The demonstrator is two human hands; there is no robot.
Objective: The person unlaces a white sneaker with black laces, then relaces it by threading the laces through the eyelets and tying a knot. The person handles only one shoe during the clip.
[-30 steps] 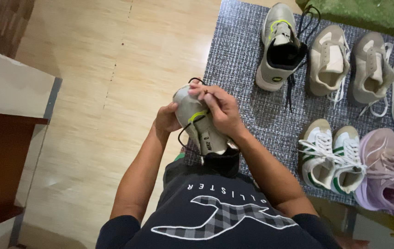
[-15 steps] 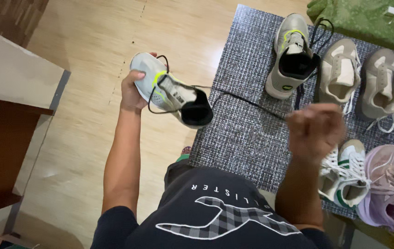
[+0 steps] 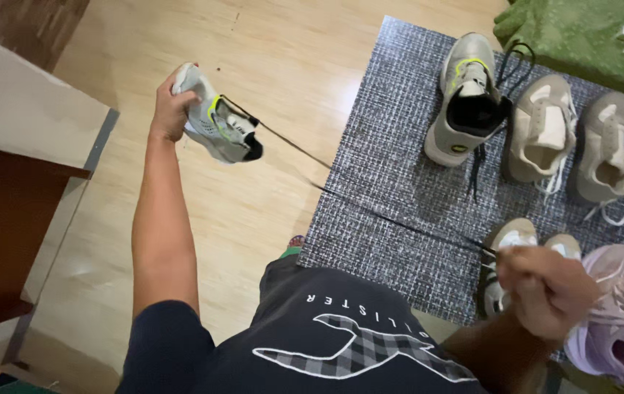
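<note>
My left hand (image 3: pixel 170 106) is raised out to the left over the wooden floor (image 3: pixel 268 197), fingers wrapped around the toe end of a grey sneaker (image 3: pixel 217 124) with yellow-green trim, its dark opening turned toward the right. A black shoelace (image 3: pixel 370 208) runs from that sneaker in a long taut line, down and to the right across the edge of the dark woven mat (image 3: pixel 392 190), to my right hand (image 3: pixel 549 292), which is closed in a fist around the lace's end, near me at the lower right. The fist is blurred, so I cannot make out the fingers one by one. On the mat, at the far side, lies the matching grey sneaker (image 3: pixel 465 102) with the same yellow-green trim and loose black laces, and just right of it a pair of beige sneakers (image 3: pixel 575 138) stand side by side. Nearer, partly behind my right hand, is a white pair with green trim (image 3: pixel 509 237), and at the right edge a pair of pale lilac sneakers (image 3: pixel 618 321). A green cloth (image 3: pixel 575 36) lies at the far right corner. To the left stands a piece of brown wooden furniture (image 3: pixel 13 211) with a pale top. My dark shirt (image 3: pixel 326 343) fills the near edge.
</note>
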